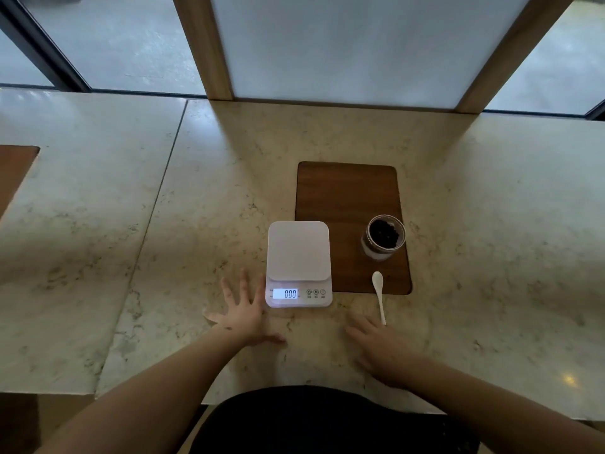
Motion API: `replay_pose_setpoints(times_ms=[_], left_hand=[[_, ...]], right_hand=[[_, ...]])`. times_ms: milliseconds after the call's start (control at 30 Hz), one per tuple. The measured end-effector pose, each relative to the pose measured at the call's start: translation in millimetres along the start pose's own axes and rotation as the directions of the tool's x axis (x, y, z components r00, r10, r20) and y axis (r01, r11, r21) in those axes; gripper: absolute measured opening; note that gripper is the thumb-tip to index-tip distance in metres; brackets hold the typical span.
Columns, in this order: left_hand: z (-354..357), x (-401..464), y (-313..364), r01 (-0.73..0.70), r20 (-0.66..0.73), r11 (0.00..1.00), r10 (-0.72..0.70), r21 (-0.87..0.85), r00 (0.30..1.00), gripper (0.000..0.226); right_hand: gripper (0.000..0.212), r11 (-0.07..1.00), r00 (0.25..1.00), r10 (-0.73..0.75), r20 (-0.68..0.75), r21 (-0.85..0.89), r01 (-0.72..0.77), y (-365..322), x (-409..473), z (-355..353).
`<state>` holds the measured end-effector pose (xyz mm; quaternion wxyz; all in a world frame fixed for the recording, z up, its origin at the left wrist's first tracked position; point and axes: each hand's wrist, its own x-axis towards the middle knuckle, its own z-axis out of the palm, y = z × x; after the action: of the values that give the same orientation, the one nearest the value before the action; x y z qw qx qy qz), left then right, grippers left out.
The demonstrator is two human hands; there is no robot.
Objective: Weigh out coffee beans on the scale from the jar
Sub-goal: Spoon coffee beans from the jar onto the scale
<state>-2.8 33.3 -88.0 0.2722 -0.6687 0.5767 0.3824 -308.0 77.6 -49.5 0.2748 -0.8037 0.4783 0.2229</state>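
The left hand (244, 314) and right hand (376, 342) are lying spread flat and empty near the scale (298, 257), which is showing 0. The open jar (383, 236) of coffee beans (383, 231) is sitting far right, the spoon (379, 294) ready for scooping.

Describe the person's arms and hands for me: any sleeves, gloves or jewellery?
Both forearms are bare, with no sleeves showing. The left hand and right hand wear no gloves, and no rings, watch or bracelet can be seen. The left hand has a small dark mark on its back. Dark clothing shows at the picture's bottom edge.
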Motion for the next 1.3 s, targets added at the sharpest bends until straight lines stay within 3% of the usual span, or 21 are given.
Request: replay_pose_setpoints(times_ms=[67, 100, 167, 233, 300, 433, 533, 667, 933, 1100, 1300], left_hand=[[0.4, -0.6, 1.1, 0.004, -0.003, 1.000, -0.004, 0.012, 1.000, 0.153], [-0.2, -0.4, 1.4, 0.007, 0.000, 1.000, -0.007, 0.016, 1.000, 0.153], [-0.4, -0.8, 2.0, 0.016, 0.004, 1.000, -0.016, 0.016, 1.000, 0.155], [-0.4, -0.8, 1.6, 0.026, 0.013, 0.999, -0.026, 0.019, 1.000, 0.155], [-1.6, -0.7, 3.8, 0.026, 0.025, 0.999, -0.026, 0.022, 0.999, 0.155], [-2.6, -1.5, 4.6, 0.019, 0.029, 1.000, -0.019, 0.025, 0.999, 0.155], [-2.8, -3.2, 4.8, 0.012, 0.027, 1.000, -0.013, 0.027, 1.000, 0.154], [-2.7, -2.1, 4.4, 0.013, 0.030, 1.000, -0.013, 0.025, 0.999, 0.155], [-3.8, -1.8, 5.5, 0.030, 0.030, 0.999, -0.031, 0.023, 0.999, 0.155], [-3.2, -3.8, 6.8, 0.020, 0.039, 1.000, -0.020, 0.013, 0.999, 0.156], [-2.6, -0.8, 5.0, 0.018, 0.043, 1.000, -0.019, 0.011, 0.999, 0.156]], right_hand=[[0.034, 0.997, 0.992, 0.057, -0.113, 0.058, -0.051, 9.4, 5.4, -7.4], [0.025, 0.983, 0.971, 0.147, -0.189, 0.136, -0.123, 15.4, 9.0, -9.1], [0.015, 0.860, 0.851, 0.442, -0.283, 0.404, -0.312, 25.2, 13.2, -12.2], [0.024, 0.656, 0.730, 0.658, -0.183, 0.615, -0.438, 32.1, 17.2, -11.6], [0.033, 0.527, 0.673, 0.736, -0.076, 0.688, -0.499, 36.1, 21.0, -5.0], [0.034, 0.445, 0.619, 0.785, -0.028, 0.722, -0.530, 30.4, 29.1, 4.4], [0.030, 0.442, 0.640, 0.768, 0.027, 0.700, -0.561, 24.4, 32.2, 11.0], [0.029, 0.540, 0.696, 0.718, -0.013, 0.641, -0.545, 12.3, 33.5, 13.7], [0.033, 0.623, 0.796, 0.577, -0.184, 0.730, -0.282, 0.5, 11.5, -19.2], [0.028, 0.684, 0.718, 0.580, -0.385, 0.709, -0.173, 5.4, 0.8, -54.1], [0.030, 0.665, 0.637, 0.635, -0.438, 0.728, -0.163, 20.9, 3.2, -83.7]])
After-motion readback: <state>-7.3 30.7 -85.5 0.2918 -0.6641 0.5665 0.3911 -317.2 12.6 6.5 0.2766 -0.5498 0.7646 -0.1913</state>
